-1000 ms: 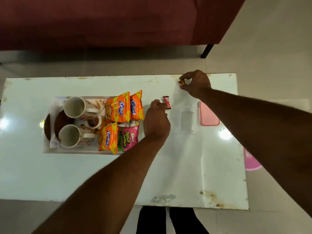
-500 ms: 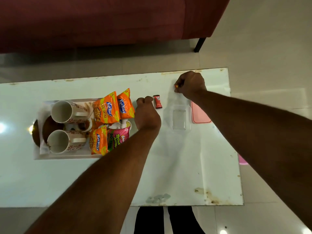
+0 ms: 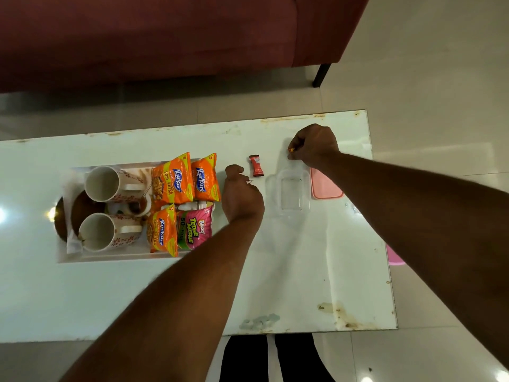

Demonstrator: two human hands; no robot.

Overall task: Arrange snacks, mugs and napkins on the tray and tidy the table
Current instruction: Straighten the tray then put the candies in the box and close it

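Head cam, only view I've got. Left hand (image 3: 242, 194) sits just right of the tray (image 3: 66, 259), fingers curled tight, pinching a small red-white piece (image 3: 250, 182); too small to say what it is. Right hand (image 3: 314, 146) is near the table's (image 3: 137, 285) far right corner, fingertips closed on an orange candy (image 3: 291, 149). A red sachet (image 3: 256, 165) lies flat on the table between the hands, touching neither.

On the tray: two mugs (image 3: 102, 183) lying on their sides, mouths toward the left, on a napkin (image 3: 72, 241), with a brown plate (image 3: 82, 208) under it. Right half has three orange Kurkure packets (image 3: 172, 180) and a pink Bingo packet (image 3: 194, 226), overlapping.

Clear container (image 3: 289, 194) sits between the forearms, pink lid (image 3: 325, 187) just beside it. Maroon sofa (image 3: 165, 37) is beyond the table.
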